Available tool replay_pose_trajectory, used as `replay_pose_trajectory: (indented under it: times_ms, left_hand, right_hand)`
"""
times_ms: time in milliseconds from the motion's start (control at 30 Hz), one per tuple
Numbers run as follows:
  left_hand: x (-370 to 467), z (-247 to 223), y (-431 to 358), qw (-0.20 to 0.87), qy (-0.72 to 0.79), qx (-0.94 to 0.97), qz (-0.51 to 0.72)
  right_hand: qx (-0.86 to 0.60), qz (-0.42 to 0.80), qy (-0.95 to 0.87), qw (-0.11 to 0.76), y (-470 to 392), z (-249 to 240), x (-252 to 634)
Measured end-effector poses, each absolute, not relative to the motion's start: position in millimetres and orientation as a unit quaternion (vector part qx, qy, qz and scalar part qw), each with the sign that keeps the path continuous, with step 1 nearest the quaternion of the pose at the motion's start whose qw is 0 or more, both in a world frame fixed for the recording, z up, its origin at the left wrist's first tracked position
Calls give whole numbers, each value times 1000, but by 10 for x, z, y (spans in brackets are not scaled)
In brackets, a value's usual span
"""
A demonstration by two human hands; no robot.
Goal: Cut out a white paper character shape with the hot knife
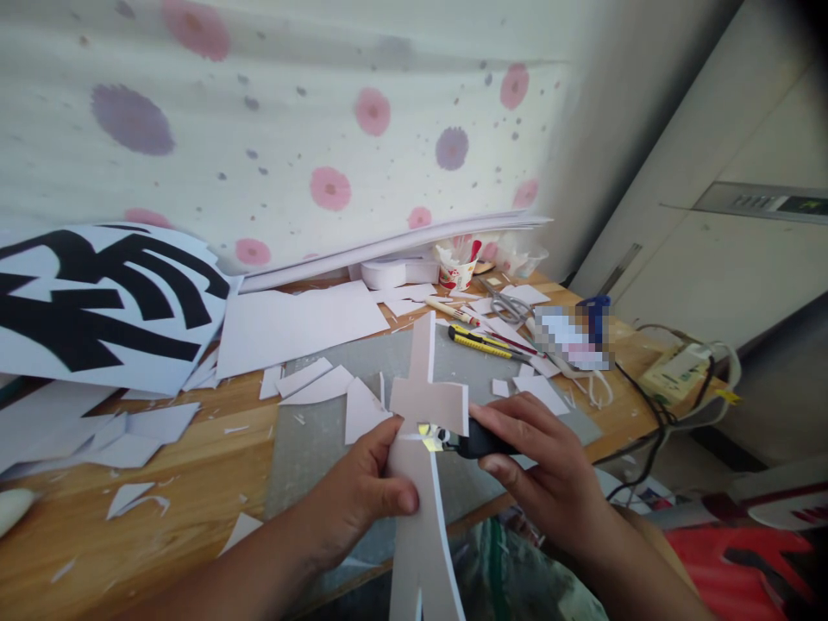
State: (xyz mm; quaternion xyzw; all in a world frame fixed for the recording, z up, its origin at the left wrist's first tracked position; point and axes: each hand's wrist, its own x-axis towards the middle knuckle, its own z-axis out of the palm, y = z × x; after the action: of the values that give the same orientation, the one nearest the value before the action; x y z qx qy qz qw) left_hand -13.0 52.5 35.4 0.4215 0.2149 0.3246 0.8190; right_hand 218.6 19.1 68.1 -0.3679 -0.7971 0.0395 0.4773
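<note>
My left hand (379,483) grips a long, white cut-out piece (414,517) of thin board at its narrow part, thumb on the front face. The piece stands up toward me, with a narrow strip and a wider block at its upper end. My right hand (536,457) is closed around a black-handled tool (482,438). The tool's shiny tip lies against the piece, just below the wider block and right of my left fingers. What kind of tip it is, I cannot make out.
Under my hands lies a grey cutting mat (304,466) with white scraps (320,384). Behind are a yellow cutter (482,341), scissors (508,306) and a paper cup (458,263). A black-patterned sheet (97,302) is at left, a power strip (676,375) at right.
</note>
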Motion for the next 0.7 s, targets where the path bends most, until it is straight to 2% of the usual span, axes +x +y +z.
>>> replay_pose_trajectory:
  times_ms: [200,533,700]
  left_hand:
    - [-116,413,523,824,227,410,320]
    - [-119,439,520,823,229,404,328]
    - [-116,425,545,804,239,414,353]
  right_hand:
    - [-352,73,-784,506,194,658,2165]
    - [-327,81,-800,496,223,675,2229]
    - [-311,191,-796,482,160,751,2253]
